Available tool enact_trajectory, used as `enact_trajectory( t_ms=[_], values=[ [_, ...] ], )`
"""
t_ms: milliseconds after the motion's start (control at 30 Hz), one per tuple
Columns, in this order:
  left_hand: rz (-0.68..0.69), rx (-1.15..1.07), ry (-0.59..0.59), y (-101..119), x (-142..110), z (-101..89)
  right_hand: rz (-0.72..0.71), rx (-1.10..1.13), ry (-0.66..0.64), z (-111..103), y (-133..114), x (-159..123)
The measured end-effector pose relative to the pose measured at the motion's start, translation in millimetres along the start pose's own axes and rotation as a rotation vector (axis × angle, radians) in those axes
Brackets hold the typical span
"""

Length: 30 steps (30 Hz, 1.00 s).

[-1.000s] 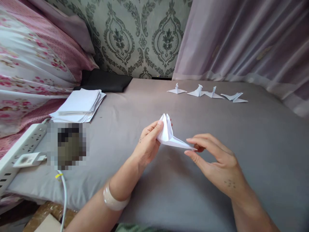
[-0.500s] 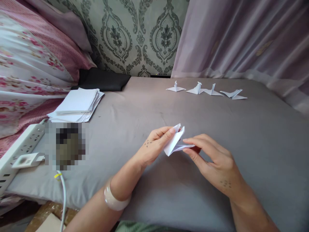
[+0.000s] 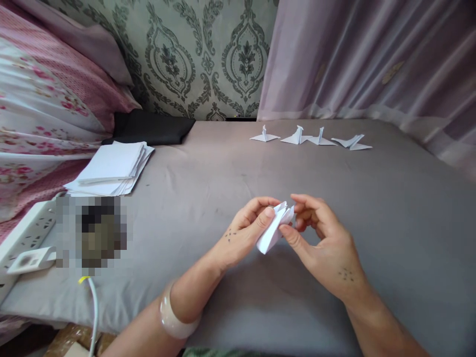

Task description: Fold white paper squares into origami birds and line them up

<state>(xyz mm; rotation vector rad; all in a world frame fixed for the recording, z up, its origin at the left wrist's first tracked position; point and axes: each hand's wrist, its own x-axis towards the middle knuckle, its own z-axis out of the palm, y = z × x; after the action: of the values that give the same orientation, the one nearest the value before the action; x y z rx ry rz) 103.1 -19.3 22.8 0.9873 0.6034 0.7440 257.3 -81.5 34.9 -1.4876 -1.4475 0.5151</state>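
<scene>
A partly folded piece of white paper (image 3: 270,235) is held above the grey cloth, tilted with its narrow tips pointing up and to the right. My left hand (image 3: 247,228) is closed on it, thumb pressed flat along the upper face and fingers behind. On the other side, my right hand (image 3: 323,240) has its thumb against the paper's right edge, with curled fingers beside the upper flap; its index finger is lifted. Several white paper cranes (image 3: 299,136) sit in a row at the back right.
At the left lies a stack of white paper (image 3: 109,163), with a black folded item (image 3: 148,128) behind it. A white power strip (image 3: 28,238) with a plugged-in charger (image 3: 32,261) and a white cable (image 3: 94,307) runs along the left edge. A blurred-out object (image 3: 101,230) sits nearby.
The lower flap, earlier spread out to the right, has swung up against the rest of the paper. My right hand moved up with it, index finger now raised. The view shifted slightly.
</scene>
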Motion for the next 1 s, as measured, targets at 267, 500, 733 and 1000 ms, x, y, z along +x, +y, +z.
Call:
enact_trajectory(
  t_ms=[267,500,733,1000],
  values=[
    [0.043,-0.137,-0.011,-6,1,5.9,0.116,0.258,-0.252,1,-3,1],
    [0.128,0.111,0.064,4,1,2.1,0.172,0.201,-0.075,1,4,4],
    [0.095,0.058,0.068,1,3,2.8,0.286,0.286,0.012,4,10,11],
    [0.133,-0.209,0.228,-2,10,-2.2,0.141,0.214,0.177,5,2,5]
  ],
)
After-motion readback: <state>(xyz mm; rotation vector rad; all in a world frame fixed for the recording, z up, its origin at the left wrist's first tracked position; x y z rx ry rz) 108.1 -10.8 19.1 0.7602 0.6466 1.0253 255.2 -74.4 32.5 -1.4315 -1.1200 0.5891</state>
